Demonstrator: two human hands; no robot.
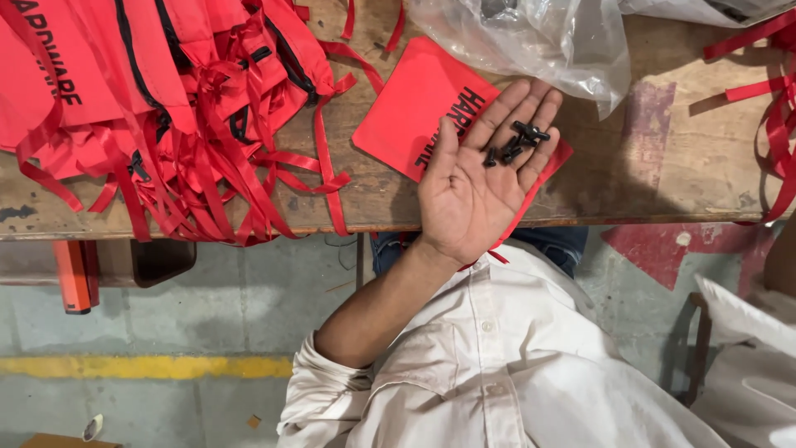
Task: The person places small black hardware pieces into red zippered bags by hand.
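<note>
My left hand lies palm up, fingers spread, over the front edge of a worn wooden table. Several small black screw-like parts rest loose on its fingers. Under the hand lies a flat red fabric pouch with black lettering. My white sleeve is rolled up at the elbow. My right hand is out of the picture.
A heap of red pouches with zips and trailing red ribbons covers the table's left. A crumpled clear plastic bag lies just beyond the fingers. More red ribbons hang at the right edge. Below are a concrete floor with a yellow line and white cloth.
</note>
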